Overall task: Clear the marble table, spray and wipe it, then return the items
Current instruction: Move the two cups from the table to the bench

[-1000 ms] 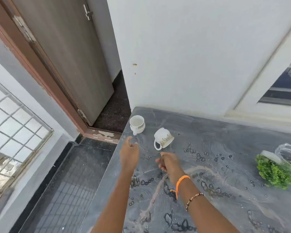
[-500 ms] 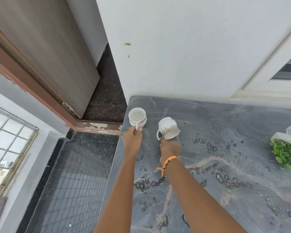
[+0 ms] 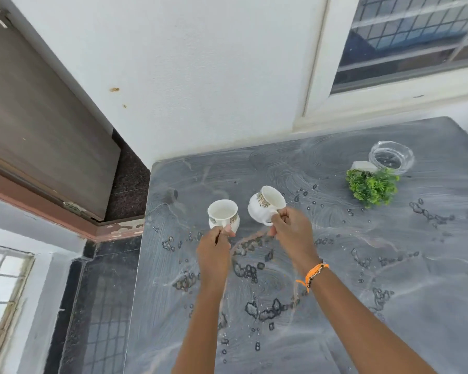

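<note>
Two bare forearms reach out over the grey marble surface, which is streaked with wipe marks and dotted with droplets and small dark puddles. The right wrist wears an orange band. The left hand is closed on the handle of the left cup, which stands upright, mouth up; whether its base touches the surface cannot be told. The right hand is pinched on the handle of the right cup, which is tilted with its mouth turned up and to the right and appears lifted. Both cups are white with a gold patterned band, side by side but apart, near the surface's far left corner. Farther right, well apart from the cups, a small green plant in a white pot lies just beside a clear glass bowl. Behind the surface rise a white wall and a window; a brown door stands at left.
</note>
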Demonstrator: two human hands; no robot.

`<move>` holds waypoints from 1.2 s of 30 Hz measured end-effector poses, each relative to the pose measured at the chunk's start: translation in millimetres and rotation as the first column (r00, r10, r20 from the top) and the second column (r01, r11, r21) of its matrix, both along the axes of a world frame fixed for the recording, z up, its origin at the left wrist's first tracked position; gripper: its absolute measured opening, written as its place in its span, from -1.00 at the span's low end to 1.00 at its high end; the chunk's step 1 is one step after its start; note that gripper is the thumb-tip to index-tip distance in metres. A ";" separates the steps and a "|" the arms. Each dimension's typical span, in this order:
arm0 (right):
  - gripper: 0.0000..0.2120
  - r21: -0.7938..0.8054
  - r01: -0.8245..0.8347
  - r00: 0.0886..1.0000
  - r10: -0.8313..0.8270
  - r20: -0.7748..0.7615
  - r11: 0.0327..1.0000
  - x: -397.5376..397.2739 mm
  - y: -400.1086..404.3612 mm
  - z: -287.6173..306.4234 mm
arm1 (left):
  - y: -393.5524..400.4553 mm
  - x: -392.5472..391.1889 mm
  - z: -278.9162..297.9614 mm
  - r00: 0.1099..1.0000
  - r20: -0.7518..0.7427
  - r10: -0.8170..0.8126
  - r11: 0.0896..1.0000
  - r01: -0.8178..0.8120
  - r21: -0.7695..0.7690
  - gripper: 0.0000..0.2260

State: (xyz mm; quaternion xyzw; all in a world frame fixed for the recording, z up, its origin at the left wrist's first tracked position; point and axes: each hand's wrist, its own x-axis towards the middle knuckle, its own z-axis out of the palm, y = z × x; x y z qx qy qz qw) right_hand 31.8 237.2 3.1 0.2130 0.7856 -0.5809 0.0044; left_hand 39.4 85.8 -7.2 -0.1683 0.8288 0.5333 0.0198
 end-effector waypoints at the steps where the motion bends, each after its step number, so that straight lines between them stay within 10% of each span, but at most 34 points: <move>1: -0.85 0.021 0.009 1.000 -0.009 -0.024 1.000 15.6 21.4 5.5 | 19.7 12.7 5.0 0.999 -0.011 -0.030 1.000 0.030 -0.001 -0.76; 22: -0.87 0.397 0.635 0.746 -0.659 -0.093 0.663 324.0 434.8 24.5 | 469.7 236.2 24.6 0.684 -0.122 -0.719 0.684 0.727 0.050 -0.78; 36: -0.88 0.426 0.613 0.690 -0.713 0.121 0.666 343.2 662.0 -31.2 | 714.6 217.1 -30.7 0.566 0.062 -0.822 0.568 0.823 0.003 -0.77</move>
